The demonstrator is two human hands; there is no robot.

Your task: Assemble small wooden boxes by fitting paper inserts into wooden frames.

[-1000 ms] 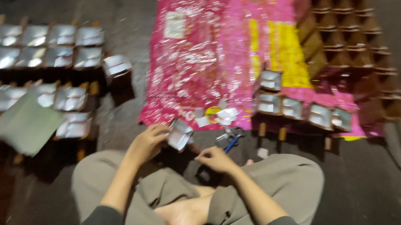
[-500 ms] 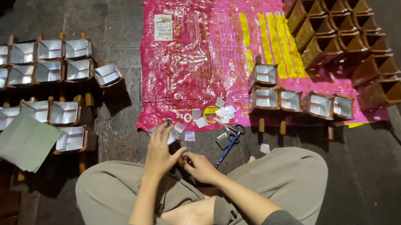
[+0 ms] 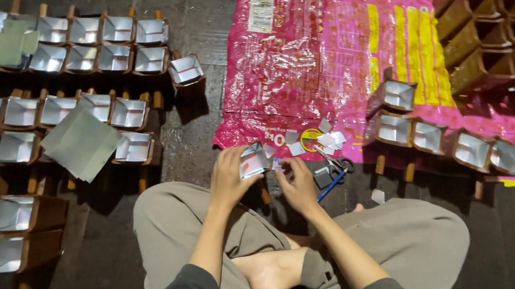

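Dark floor held a pink sheet (image 3: 317, 61) at 12 o'clock; left hand (image 3: 228, 176), now drawn nearer, gripped a foil-lined box (image 3: 254, 160) while right hand (image 3: 298, 184) pinched its edge.

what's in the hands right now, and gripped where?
The left hand holds a small silver-lined cup by its outer side, opening tilted up. The right hand pinches at the cup's near edge with its fingertips; what lies between them is too small to tell.

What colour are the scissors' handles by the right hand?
Blue, on the scissors beside the right hand; head view shows it best.
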